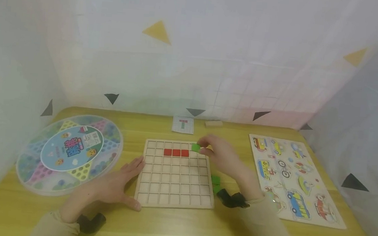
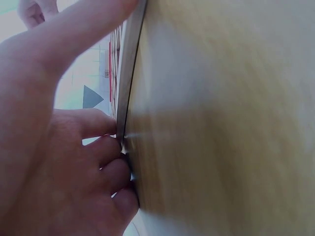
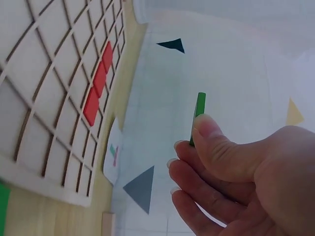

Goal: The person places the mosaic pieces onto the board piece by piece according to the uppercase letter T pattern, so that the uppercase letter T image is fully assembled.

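Note:
A wooden grid board (image 1: 173, 199) lies flat in the middle of the table, with three red square tiles (image 1: 176, 153) side by side in its second row from the back. My right hand (image 1: 221, 154) pinches a green square tile (image 3: 200, 104) between thumb and fingers, raised over the board's back right part. At the board's left side, my left hand (image 1: 115, 186) rests with spread fingers; its fingertips and thumb touch the edge, as the left wrist view also shows. More green tiles (image 1: 215, 180) lie by the board's right edge, partly hidden by the right wrist's black strap.
Behind the board lies a small card (image 1: 183, 125) showing a red and green T, beside a small wooden block (image 1: 213, 124). A round Chinese checkers set (image 1: 113, 152) sits at left. A wooden vehicle puzzle (image 1: 309, 160) lies at right. Patterned sheeting (image 1: 192, 77) encloses the table.

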{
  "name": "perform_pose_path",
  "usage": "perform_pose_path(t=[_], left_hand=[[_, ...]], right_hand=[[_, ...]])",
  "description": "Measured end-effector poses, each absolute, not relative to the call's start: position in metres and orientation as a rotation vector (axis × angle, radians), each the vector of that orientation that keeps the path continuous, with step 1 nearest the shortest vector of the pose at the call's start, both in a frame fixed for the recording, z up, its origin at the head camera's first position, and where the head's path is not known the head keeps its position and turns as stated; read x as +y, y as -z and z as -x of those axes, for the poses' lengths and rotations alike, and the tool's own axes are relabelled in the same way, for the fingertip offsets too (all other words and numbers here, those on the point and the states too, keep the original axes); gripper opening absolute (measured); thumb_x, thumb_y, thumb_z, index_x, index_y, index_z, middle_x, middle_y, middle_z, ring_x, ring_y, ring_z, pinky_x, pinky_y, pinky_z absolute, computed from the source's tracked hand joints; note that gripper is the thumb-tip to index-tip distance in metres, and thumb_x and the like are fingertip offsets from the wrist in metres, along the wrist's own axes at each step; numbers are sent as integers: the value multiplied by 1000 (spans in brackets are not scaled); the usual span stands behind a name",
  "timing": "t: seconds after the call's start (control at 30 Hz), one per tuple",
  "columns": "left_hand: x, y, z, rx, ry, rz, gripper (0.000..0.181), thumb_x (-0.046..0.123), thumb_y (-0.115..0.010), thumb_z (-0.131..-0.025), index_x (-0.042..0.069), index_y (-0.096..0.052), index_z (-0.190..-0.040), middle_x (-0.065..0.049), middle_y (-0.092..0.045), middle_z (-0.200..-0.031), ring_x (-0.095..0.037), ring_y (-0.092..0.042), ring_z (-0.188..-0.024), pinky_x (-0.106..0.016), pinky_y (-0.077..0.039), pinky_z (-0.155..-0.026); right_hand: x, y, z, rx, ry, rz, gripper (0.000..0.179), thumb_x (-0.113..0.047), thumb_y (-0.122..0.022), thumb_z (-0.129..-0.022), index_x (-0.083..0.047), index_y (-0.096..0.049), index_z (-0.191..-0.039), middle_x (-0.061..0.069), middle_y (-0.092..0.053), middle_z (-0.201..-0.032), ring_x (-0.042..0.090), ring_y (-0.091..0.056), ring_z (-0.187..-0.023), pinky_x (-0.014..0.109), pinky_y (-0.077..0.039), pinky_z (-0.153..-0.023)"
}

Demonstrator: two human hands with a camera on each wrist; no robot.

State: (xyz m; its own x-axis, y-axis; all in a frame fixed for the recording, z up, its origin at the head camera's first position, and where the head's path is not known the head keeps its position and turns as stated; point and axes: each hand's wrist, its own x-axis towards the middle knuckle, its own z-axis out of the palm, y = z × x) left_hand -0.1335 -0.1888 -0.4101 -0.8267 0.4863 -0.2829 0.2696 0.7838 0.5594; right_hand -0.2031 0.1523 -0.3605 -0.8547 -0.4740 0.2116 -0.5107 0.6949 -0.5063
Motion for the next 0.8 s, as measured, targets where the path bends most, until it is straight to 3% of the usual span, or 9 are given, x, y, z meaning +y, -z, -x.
perform_pose_path(t=[0.8], left_hand=[[-190, 412, 134, 2583, -690, -611, 131, 69, -79, -66, 9, -10, -161, -12, 4, -168, -49, -9, -150, -62, -16, -121]], right_hand=[[126, 380, 204, -2780, -978, -954, 21, -8, -71, -92, -1, -67, -111, 9, -68, -108, 25, -64, -102, 40, -55, -92]])
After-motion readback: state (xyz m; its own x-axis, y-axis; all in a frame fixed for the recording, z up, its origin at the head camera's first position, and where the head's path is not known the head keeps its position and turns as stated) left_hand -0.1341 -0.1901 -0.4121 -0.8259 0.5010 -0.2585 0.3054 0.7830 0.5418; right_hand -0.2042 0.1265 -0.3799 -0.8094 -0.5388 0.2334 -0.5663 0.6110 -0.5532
